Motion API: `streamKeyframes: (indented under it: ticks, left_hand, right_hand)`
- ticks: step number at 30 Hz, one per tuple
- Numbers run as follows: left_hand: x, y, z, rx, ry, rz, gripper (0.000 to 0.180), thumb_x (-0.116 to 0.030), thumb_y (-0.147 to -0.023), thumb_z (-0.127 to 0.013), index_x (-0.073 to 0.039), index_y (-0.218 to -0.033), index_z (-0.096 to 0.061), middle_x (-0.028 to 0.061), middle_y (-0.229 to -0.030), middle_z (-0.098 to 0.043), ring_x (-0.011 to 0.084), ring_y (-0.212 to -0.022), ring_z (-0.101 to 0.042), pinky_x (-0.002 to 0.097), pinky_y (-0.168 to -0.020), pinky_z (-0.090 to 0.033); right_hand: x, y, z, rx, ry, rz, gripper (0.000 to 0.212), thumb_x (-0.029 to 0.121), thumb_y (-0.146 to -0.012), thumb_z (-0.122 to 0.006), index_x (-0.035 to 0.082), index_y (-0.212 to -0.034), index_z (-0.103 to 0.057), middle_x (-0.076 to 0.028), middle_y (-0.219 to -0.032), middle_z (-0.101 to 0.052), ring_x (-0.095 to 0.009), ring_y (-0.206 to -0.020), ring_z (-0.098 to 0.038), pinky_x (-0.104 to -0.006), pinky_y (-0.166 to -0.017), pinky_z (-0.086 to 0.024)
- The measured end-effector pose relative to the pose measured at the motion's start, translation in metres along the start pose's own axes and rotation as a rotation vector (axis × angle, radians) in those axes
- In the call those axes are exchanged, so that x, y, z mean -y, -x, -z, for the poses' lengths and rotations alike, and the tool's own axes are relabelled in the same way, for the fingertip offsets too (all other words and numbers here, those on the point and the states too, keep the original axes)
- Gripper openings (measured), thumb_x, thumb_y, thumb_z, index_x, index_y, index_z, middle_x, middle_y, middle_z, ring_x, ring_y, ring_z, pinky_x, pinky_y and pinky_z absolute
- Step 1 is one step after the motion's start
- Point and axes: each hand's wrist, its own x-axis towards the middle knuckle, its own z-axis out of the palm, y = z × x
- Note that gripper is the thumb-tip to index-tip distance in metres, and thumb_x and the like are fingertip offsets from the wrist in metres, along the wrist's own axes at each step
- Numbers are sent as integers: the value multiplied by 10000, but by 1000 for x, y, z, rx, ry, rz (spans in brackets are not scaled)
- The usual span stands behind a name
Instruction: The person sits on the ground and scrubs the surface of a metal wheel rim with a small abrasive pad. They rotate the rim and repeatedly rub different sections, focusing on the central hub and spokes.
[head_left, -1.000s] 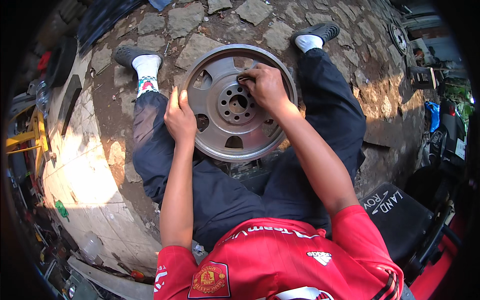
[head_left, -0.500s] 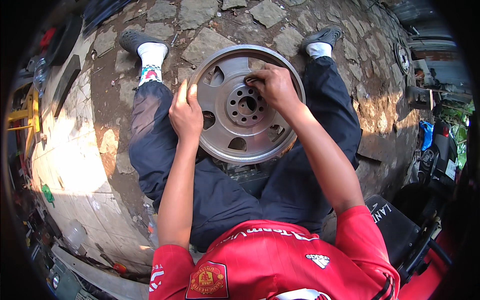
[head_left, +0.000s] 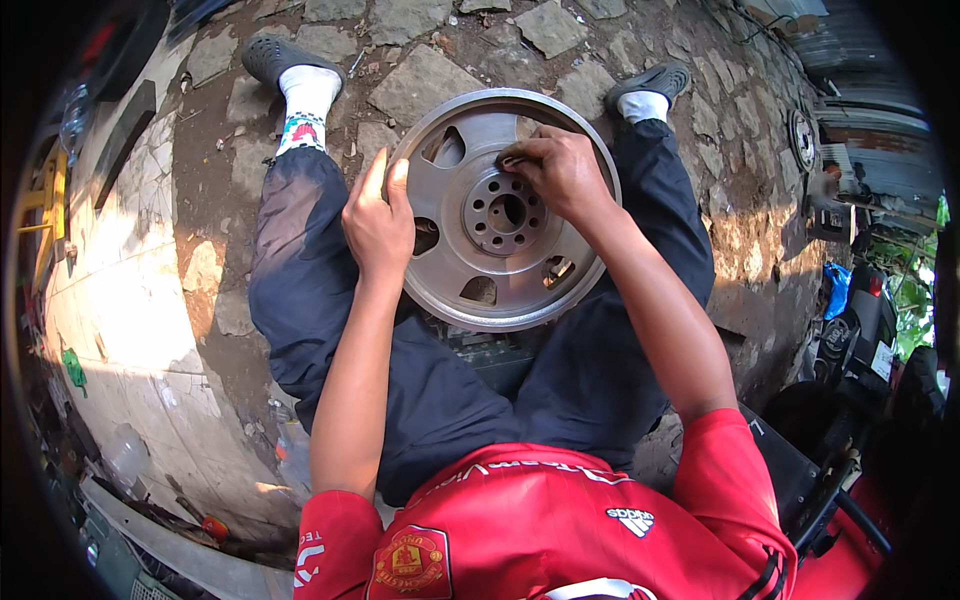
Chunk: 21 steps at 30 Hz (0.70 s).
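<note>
Wheel rim, round, grey metal [head_left: 510,265]: dished face, raised outer lip with a paler, brighter edge; several rounded cut-outs spaced about the face; large central hole ringed by smaller round ones. Finish dull, with brownish tones in places.

Position: rim lies between the person's two hands and between the legs in dark navy trousers [head_left: 310,255], face turned up toward the viewer. A dark, box-like object [head_left: 492,360] shows just beyond its near edge; whether the rim rests on it cannot be told.

Left hand [head_left: 383,225]: at the rim's left edge, fingers extended and thumb apart from them. Right hand [head_left: 570,175]: over the upper right of the face, fingertips pinching a small dark piece [head_left: 511,162] against the raised ring around the hub; its material cannot be told.

Surface: irregular grey paving stones [head_left: 425,92] set in brown dirt. To the left, a pale tiled strip [head_left: 130,300], partly in bright sun, and a yellow metal frame [head_left: 45,215]. To the right, crumpled blue plastic [head_left: 838,290] and corrugated metal sheets [head_left: 870,100].
</note>
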Motion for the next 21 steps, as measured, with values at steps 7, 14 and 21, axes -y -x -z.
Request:
streamKeyframes:
  ticks: [7,14,21]
  left_hand:
    - [-2,2,2,6,19,32,487,-394,-1100,-620,26,-1316,-739,282,-1169,-761,457,-1080,-742,490,-922,-587]
    - [-6,2,8,29,72,95,488,-385,-1092,-638,34,-1323,-736,276,-1177,-763,445,-1097,-741,476,-951,-576]
    - [0,0,0,-71,86,1,410,-331,-1066,-690,7,-1283,-768,248,-1002,-766,435,-908,-763,485,-782,-596]
  right_hand:
    - [-10,22,19,0,80,-45,198,115,-828,-854,98,-1026,-863,-144,-857,-726,-338,-803,-737,-438,-770,-596]
    - [15,-13,-13,21,98,188,213,101,-816,-836,85,-1028,-850,-170,-909,-705,-389,-846,-723,-488,-779,-588]
    - [-7,7,20,72,117,63,185,103,-857,-834,86,-1041,-849,-124,-893,-725,-337,-827,-738,-442,-768,-591]
